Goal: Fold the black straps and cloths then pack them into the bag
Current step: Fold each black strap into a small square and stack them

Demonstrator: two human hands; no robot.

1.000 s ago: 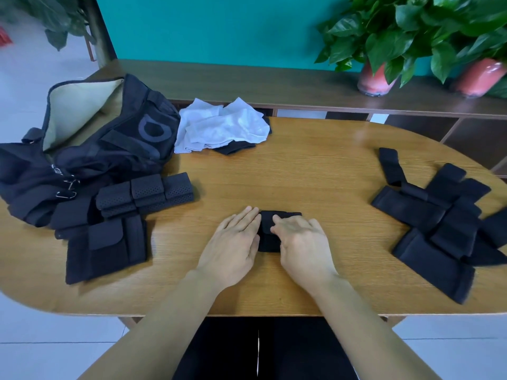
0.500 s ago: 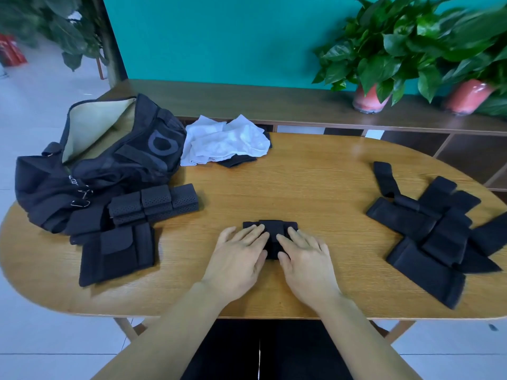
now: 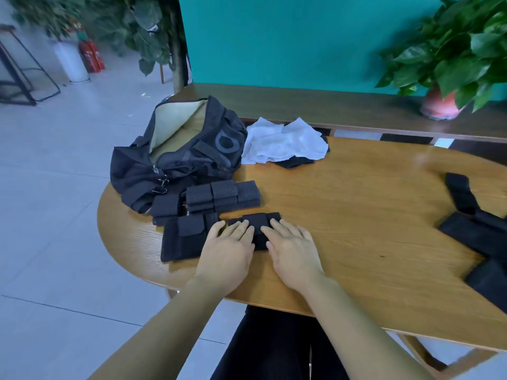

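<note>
Teal wall and a dark wooden shelf stand behind the rounded wooden desk, which fills the middle of the frame. Just left of centre on it lies a folded black strap, and both hands lie flat on it with fingers straight and slightly spread: the left hand covers its left end, the right hand its right end, the fingertips pressing down on the cloth and nothing pinched. Touching the strap's left end lies a flat folded black piece, and just above, toward the centre left, sits a row of folded perforated black straps. Behind those, at the desk's left edge, the black bag slumps with its mouth gaping, pale lining showing. Right of the bag, at the upper middle, a crumpled white cloth lies over a small black cloth. Well apart, at the right edge of the frame, a loose heap of unfolded black straps sprawls across the desk. A potted green plant stands on the shelf at the upper right; a red fire extinguisher stands on the tiled floor at the upper left.
</note>
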